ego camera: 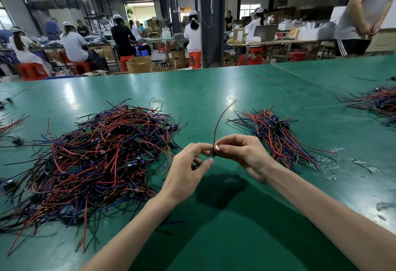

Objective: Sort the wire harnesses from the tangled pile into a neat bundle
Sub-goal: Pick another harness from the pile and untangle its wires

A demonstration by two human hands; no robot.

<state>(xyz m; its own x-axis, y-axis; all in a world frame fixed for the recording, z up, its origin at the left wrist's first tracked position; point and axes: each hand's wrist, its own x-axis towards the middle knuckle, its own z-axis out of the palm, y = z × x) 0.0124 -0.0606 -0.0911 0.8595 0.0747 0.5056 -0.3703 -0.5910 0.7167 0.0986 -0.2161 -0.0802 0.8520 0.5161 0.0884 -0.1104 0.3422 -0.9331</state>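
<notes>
You are leaning over a broad green table (214, 90) that is filling the lower two thirds of the frame. The tangled pile (96, 152) of red, blue and black harnesses is sprawling across the left centre, with loose ends spilling toward the lower left corner. The sorted bundle (278, 135) is lying at right of centre, its blue connectors gathered at the upper end and its wires fanning toward the lower right. A third heap (377, 103) is sitting at the far right edge, well apart from both. Scraps of clear plastic film (327, 163) are lying just beside the bundle's loose ends.

Your left hand (188, 174) and right hand (244, 155) are meeting in the centre of the frame, between the pile and the bundle and raised above the table. Both are pinching one wire harness (217, 127) at its lower end. Your right thumb and forefinger are closing on it from the right. Your left thumb and fingertips are gripping it from the left, with the other fingers curled. The wire is arcing up and to the right from the pinch, its tip blurred. A small dark connector (214, 153) is showing between your fingertips.

In the upper part of the frame, a cardboard box (238, 36) beside a laptop (265, 32) is carrying a label too small to read.
</notes>
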